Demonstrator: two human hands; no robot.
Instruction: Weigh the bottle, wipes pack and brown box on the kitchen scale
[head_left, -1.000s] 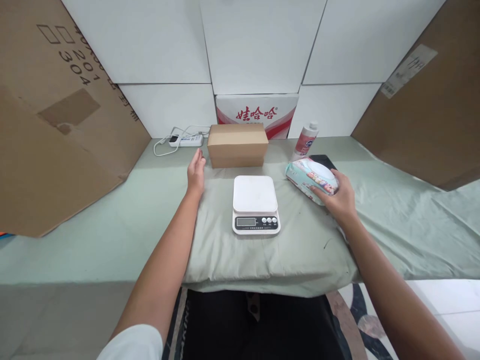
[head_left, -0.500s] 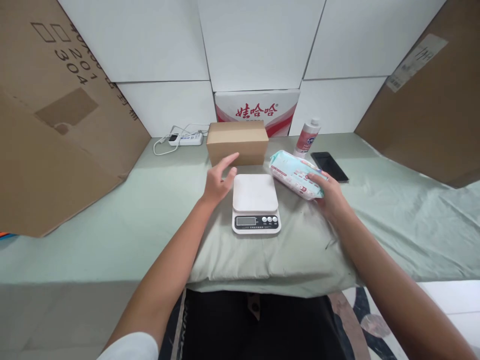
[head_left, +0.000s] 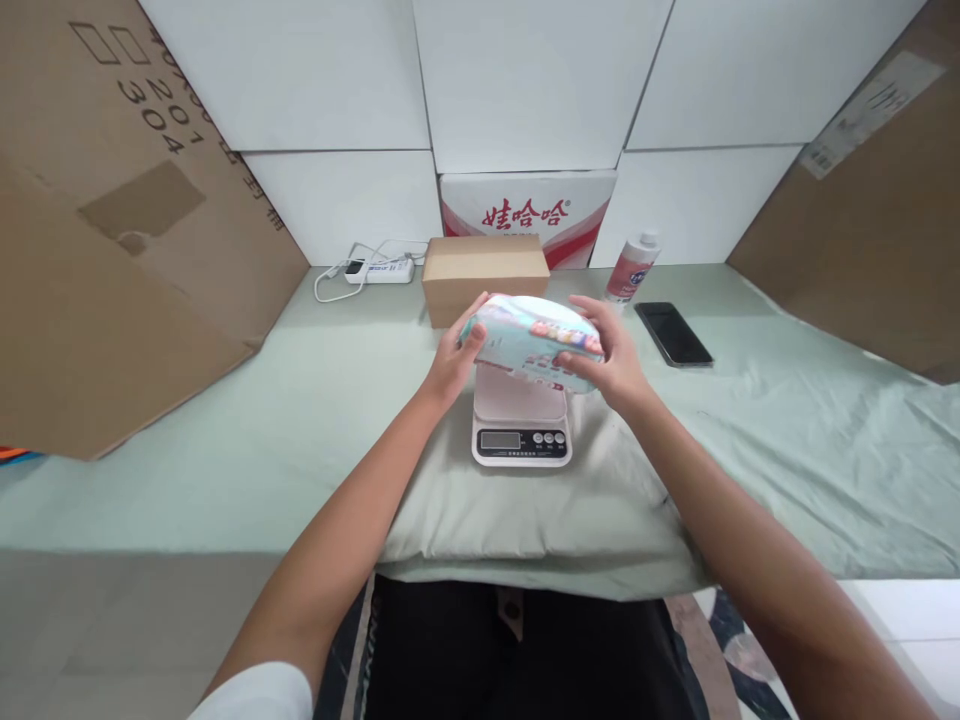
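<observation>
A soft light-blue pack of wipes (head_left: 517, 340) is held up between my two hands, tilted, over a white kitchen scale (head_left: 521, 405). My left hand (head_left: 455, 358) grips the pack's left end, thumb on the near side. Around the right end, my right hand (head_left: 609, 355) has its fingers and thumb closed. The pack hides the back of the scale's platform. The scale's small display and its round buttons face me; no digits can be made out.
Behind the scale stands a brown carton (head_left: 484, 270), with a white-and-red box (head_left: 525, 210) at the wall. A bottle (head_left: 632, 268) and a black phone (head_left: 673, 334) are to the right. A power strip (head_left: 381, 270) lies back left. Large cardboard sheets (head_left: 127, 260) flank the green cloth (head_left: 322, 450).
My right hand has carried the pack leftward from beside the scale to above it. My left hand, empty before, has closed on the pack's left end. The view has shifted slightly.
</observation>
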